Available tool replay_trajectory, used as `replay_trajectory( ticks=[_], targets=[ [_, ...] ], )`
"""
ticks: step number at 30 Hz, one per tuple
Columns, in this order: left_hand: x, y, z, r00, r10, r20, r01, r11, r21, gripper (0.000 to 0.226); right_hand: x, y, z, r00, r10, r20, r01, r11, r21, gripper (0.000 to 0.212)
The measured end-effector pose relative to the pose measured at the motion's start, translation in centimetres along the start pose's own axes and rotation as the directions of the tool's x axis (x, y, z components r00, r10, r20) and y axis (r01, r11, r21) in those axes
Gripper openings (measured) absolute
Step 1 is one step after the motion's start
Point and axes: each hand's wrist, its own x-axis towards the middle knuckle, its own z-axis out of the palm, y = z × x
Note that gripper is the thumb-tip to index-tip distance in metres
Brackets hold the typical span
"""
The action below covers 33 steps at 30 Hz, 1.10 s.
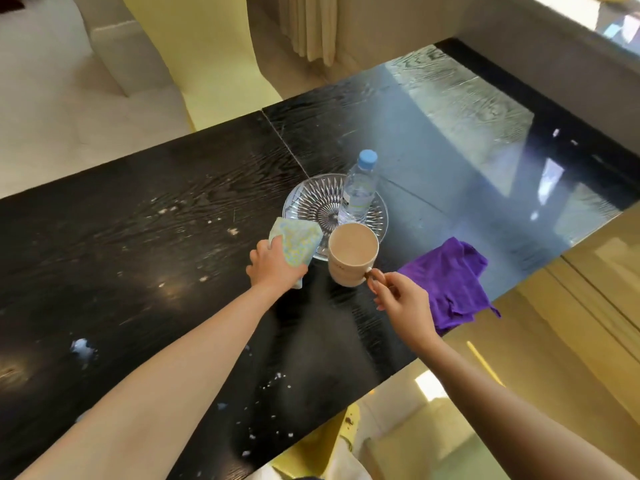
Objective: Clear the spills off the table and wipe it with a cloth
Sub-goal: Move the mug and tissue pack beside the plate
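White crumbs [273,384] nearest, under both forearms, on black table [138,244]. Left hand [273,268] curled round patterned cloth [299,240]; right hand [407,304] pinching handle [370,273] of beige mug [349,258] between the hands. Purple cloth [450,282] just right of right hand. Beyond the hands, glass plate [308,199] bearing water bottle [360,190].

Mug [341,271] print too sm. to read; plate [301,192] near rim behind mug; left hand [273,268] fingers under cloth [299,242].
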Motion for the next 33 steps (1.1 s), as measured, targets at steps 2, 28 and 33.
replay_trajectory(
  ticks=[2, 28, 33],
  targets=[
    [0.5, 0.9, 0.4, 1.0, 0.011, -0.014, -0.011, 1.0, -0.006, 0.077, -0.4, 0.9, 0.1, 0.999, 0.021, -0.031, -0.02, 1.0, 0.021, 0.018],
    [4.1, 7.0, 3.6, 0.982, 0.083, -0.171, -0.083, 0.997, 0.006, 0.056, 7.3, 6.7, -4.3, 0.941, 0.192, -0.279, -0.172, 0.981, 0.093, 0.018],
    [-1.9, 8.5, 5.8, 0.837, 0.42, -0.351, -0.417, 0.904, 0.089, 0.033, 8.8, 7.2, -3.9, 0.935, 0.227, -0.271, -0.197, 0.971, 0.133, 0.018]
  ],
)
